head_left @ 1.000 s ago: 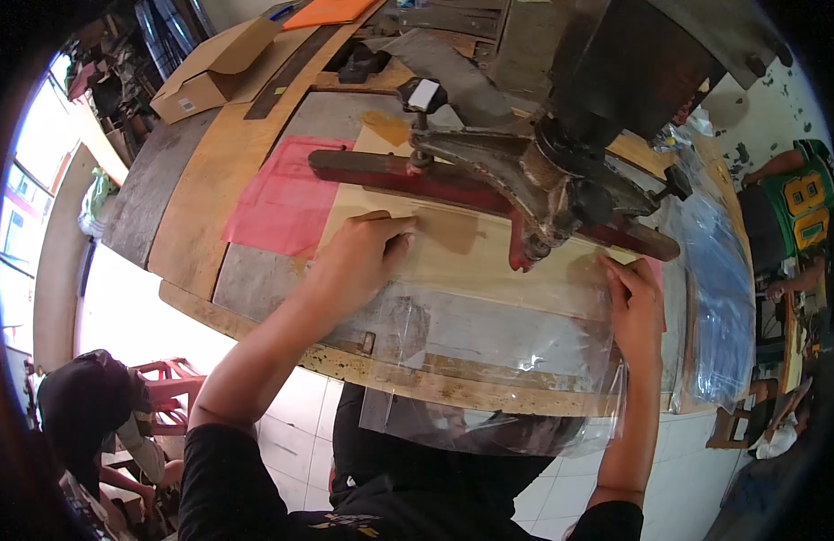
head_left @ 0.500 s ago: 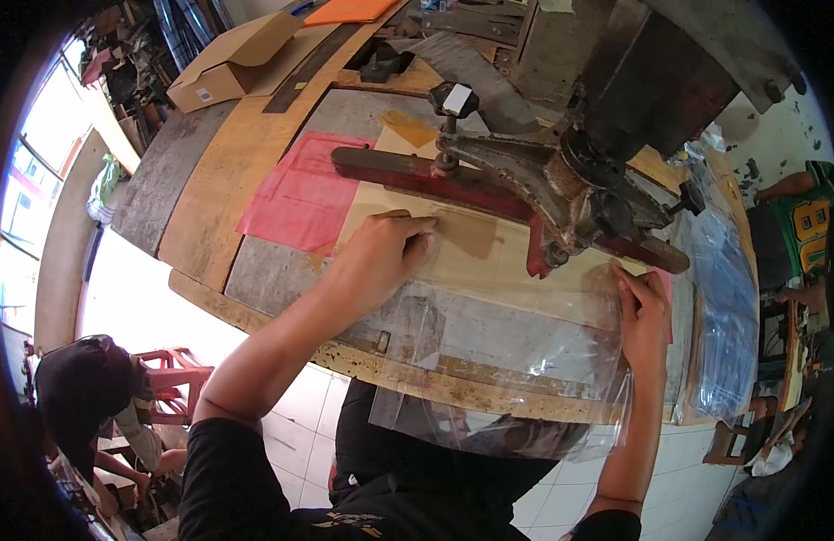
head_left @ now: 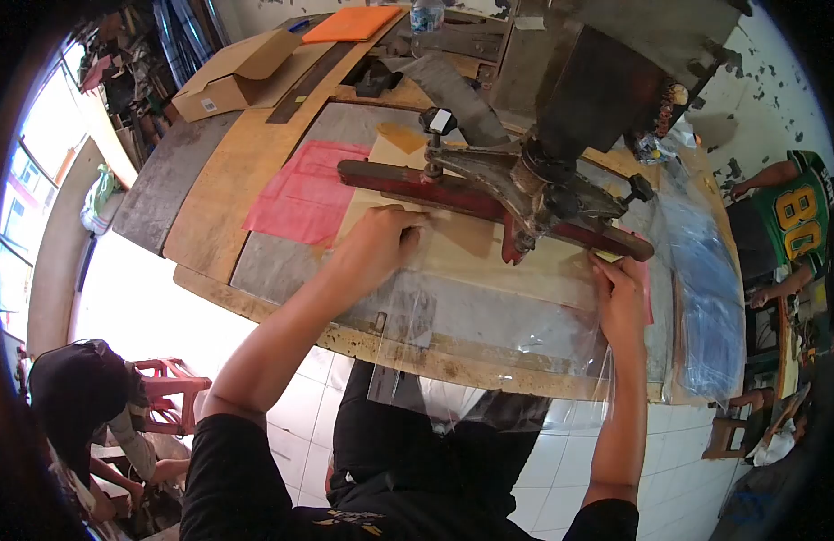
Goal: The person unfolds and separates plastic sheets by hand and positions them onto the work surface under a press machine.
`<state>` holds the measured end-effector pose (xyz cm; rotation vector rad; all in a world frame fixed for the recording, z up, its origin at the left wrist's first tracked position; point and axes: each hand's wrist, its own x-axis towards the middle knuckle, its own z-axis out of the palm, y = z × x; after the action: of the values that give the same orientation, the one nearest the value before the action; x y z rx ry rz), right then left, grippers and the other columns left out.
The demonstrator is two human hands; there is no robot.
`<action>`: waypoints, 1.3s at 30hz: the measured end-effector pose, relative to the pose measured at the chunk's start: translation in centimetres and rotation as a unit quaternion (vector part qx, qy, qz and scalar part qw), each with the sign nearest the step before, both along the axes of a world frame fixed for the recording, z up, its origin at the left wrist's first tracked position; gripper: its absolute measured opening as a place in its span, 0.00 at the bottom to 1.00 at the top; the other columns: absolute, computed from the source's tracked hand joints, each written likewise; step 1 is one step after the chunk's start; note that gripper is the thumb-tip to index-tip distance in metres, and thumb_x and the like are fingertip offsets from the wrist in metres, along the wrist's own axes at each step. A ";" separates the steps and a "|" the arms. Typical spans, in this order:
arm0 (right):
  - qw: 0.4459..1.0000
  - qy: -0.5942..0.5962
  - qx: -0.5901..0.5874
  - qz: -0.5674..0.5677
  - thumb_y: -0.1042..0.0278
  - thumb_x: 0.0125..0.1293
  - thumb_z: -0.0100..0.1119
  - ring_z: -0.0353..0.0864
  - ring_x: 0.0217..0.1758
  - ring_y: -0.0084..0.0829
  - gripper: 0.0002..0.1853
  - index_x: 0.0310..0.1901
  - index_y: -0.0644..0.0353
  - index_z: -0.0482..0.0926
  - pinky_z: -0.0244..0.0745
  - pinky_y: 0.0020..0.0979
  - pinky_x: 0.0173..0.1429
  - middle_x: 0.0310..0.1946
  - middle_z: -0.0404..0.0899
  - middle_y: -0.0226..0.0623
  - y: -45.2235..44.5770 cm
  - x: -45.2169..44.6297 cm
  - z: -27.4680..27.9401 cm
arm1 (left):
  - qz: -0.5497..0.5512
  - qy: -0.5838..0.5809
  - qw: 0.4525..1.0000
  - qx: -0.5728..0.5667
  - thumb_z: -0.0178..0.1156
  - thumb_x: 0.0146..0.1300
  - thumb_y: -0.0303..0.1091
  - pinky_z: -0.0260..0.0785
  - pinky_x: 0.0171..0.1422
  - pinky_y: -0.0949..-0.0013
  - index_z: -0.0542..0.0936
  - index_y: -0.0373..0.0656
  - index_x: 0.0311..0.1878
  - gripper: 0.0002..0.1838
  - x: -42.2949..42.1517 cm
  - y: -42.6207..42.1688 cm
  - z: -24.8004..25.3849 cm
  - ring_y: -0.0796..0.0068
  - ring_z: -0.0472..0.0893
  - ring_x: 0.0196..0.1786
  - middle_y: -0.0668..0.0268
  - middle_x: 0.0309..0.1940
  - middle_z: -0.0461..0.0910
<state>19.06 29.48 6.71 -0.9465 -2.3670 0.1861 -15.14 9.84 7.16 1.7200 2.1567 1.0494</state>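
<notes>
Clear plastic sheet (head_left: 498, 338), far edge indistinct

Colourless film (head_left: 503, 347), pale yellow paper (head_left: 485, 270), pink sheet (head_left: 295, 194), dark red bar (head_left: 467, 203), brown box (head_left: 246, 68)

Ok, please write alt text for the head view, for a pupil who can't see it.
A left hand and a right hand hold a clear plastic sheet that hangs over the near edge of a worktable. Beyond, the reddish bar of a machine crosses above a cream sheet, with a pink sheet to the left.
</notes>
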 end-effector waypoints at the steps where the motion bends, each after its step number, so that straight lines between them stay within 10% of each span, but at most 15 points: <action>1: 1.000 0.010 0.011 0.009 0.77 0.73 0.64 0.83 0.55 0.44 0.14 0.57 0.58 0.90 0.76 0.40 0.60 0.51 0.84 0.44 0.0 0.0 -0.1 | -0.005 -0.002 1.000 -0.003 0.61 0.70 0.30 0.77 0.57 0.52 0.88 0.38 0.57 0.15 -0.2 0.1 -0.2 0.43 0.86 0.50 0.45 0.47 0.87; 7: 0.986 -0.037 -0.157 -0.042 0.71 0.79 0.60 0.84 0.56 0.44 0.13 0.59 0.58 0.88 0.78 0.39 0.61 0.50 0.82 0.42 -1.4 1.2 1.5 | -0.011 0.047 0.999 0.012 0.64 0.70 0.31 0.77 0.51 0.53 0.88 0.39 0.57 0.15 -0.3 -1.4 -1.5 0.48 0.85 0.44 0.48 0.42 0.86; 16: 0.979 0.166 -0.121 -0.011 0.67 0.83 0.56 0.84 0.62 0.41 0.13 0.57 0.63 0.87 0.76 0.37 0.67 0.57 0.84 0.42 -7.5 5.7 -0.6 | 0.040 -0.001 0.992 0.118 0.65 0.72 0.26 0.78 0.57 0.60 0.87 0.39 0.60 0.15 4.6 -9.5 -0.8 0.54 0.85 0.54 0.55 0.53 0.85; 39: 0.973 0.203 -0.097 -0.041 0.66 0.82 0.55 0.84 0.53 0.39 0.15 0.50 0.67 0.89 0.75 0.36 0.62 0.48 0.86 0.43 -8.4 6.1 -0.3 | 0.081 0.030 0.985 0.150 0.68 0.69 0.27 0.78 0.60 0.57 0.89 0.39 0.53 0.11 5.4 -9.4 -1.1 0.53 0.87 0.53 0.57 0.49 0.89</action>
<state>25.12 21.10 6.40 -0.9857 -1.9543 0.5339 -9.71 0.41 6.02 1.7360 2.3052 1.4475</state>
